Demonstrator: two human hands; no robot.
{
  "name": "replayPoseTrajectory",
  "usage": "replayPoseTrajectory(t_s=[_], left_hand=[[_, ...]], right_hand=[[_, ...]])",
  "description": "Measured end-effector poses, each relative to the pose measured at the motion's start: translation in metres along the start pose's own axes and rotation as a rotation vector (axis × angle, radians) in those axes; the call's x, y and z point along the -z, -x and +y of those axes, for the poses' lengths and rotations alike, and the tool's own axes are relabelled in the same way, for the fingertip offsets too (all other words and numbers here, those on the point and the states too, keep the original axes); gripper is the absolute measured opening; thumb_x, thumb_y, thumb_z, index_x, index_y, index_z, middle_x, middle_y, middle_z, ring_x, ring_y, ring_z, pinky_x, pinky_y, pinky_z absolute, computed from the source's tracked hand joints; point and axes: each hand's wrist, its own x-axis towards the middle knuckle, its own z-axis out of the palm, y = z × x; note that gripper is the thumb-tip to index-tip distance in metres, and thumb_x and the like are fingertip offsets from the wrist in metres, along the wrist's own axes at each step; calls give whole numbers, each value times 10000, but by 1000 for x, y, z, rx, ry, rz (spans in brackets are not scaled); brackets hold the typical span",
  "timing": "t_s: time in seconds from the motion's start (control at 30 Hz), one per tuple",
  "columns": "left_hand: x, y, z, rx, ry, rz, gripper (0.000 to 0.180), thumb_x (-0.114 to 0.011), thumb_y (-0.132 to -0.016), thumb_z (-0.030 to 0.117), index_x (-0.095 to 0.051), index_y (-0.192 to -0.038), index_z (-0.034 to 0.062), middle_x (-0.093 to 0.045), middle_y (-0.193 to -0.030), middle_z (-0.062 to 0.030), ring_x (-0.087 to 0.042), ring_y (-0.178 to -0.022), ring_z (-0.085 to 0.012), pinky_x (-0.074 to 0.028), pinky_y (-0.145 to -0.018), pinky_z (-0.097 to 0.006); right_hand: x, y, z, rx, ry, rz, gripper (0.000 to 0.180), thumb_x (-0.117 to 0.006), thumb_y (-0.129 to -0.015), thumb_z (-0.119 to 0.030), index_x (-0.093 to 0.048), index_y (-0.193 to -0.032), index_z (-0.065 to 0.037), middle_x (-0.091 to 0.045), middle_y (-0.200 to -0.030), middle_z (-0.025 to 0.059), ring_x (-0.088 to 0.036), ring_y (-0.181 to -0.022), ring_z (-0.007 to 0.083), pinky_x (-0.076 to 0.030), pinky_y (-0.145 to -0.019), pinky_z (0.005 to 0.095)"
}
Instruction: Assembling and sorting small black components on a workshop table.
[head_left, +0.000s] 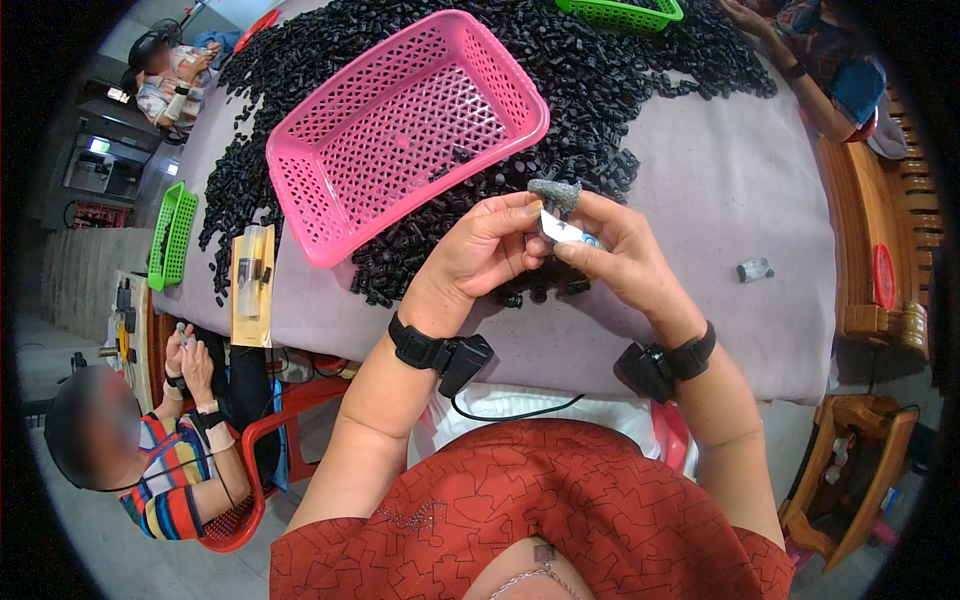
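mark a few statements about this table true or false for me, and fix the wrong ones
1. A pink perforated basket stands amid a pile of black parts. True.
2. Both of the wearer's wrists are bare. False: each has a black strap.
3. A white-and-blue piece is between the left hand and right hand. True.
4. The basket at the table's left edge is yellow. False: it is a green basket.
5. A small grey piece lies on the cloth. True.

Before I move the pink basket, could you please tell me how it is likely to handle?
The pink basket is probably light for its size, being perforated all over. It looks fairly stiff, since it holds its shape without sagging. Pushed, it may rock or tip, as it seems to rest on loose black pieces.
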Motion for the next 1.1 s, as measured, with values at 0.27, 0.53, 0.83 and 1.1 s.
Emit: replayPoseTrajectory(t_s=[0.27,0.53,0.83,1.1], left_hand=[[4,-1,-1,19,13,-28,167,-537,-951,138,-592,-1034,5,-613,-830,-53,-556,-693,-106,-494,-610,-242],[-1,-2,0,-26,-50,104,144,-530,-951,124,-592,-1021,14,-658,-879,-84,-654,-728,-141,-572,-653,-255],[5,-3,-1,-48,-41,25,231,-556,-938,101,-589,-1147,9,-657,-879,-70,-653,-724,-127,-570,-664,-254],[2,-1,-2,-61,-115,79,223,-571,-920,78,-600,-1126,0,-653,-874,-66,-642,-725,-127,-556,-690,-251]], right_hand=[[6,-2,2,-29,-16,5,388,-618,-896,-112,-546,-1257,10,-648,-990,14,-594,-930,84,-474,-813,218],[3,-2,11,-51,-109,98,404,-615,-895,-125,-531,-1279,-29,-590,-851,-46,-422,-623,-5,-318,-507,159],[5,-1,11,-39,-34,97,470,-631,-876,-148,-503,-1318,-49,-578,-846,-43,-463,-655,9,-358,-524,162],[4,1,7,-20,-39,106,431,-620,-881,-131,-528,-1290,-33,-610,-914,-21,-487,-684,12,-380,-539,163]])
